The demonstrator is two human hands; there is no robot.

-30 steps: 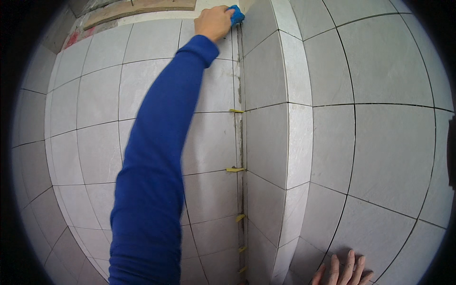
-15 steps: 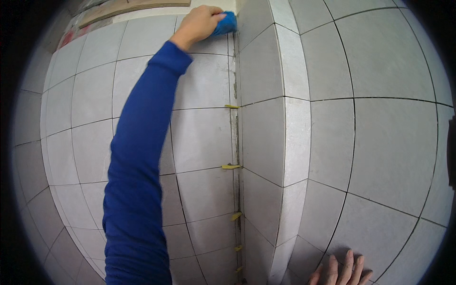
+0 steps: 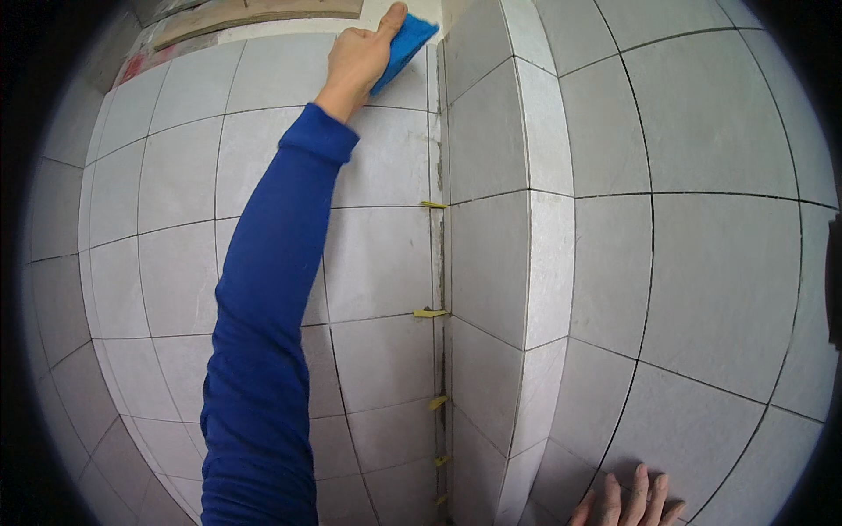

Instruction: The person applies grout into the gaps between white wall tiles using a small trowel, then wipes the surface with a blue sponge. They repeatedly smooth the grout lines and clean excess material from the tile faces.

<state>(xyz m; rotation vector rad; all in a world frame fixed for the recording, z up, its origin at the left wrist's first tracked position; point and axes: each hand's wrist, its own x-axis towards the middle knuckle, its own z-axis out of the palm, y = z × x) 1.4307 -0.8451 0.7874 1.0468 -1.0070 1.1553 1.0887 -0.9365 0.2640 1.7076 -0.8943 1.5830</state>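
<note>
My left hand (image 3: 360, 66), at the end of a blue-sleeved arm, is closed on a blue cloth or pad (image 3: 405, 48) high on the tiled back wall, just left of the inner corner. A narrow rough joint (image 3: 440, 254) runs down that corner, with several small yellow wedges (image 3: 429, 313) stuck in it at tile seams. At lower right my right hand (image 3: 627, 500) rests with spread fingers on the grey-tiled right wall (image 3: 719, 272); its palm is out of frame.
A wooden board (image 3: 259, 13) lies along the top of the back wall, by a red-marked unfinished strip (image 3: 136, 66). A tiled column edge (image 3: 548, 263) juts out right of the corner. Another tiled wall (image 3: 61, 307) curves along the left.
Over the last second my left hand has shifted left from the corner and turned, showing more of the blue cloth. My right hand stays in about the same place.
</note>
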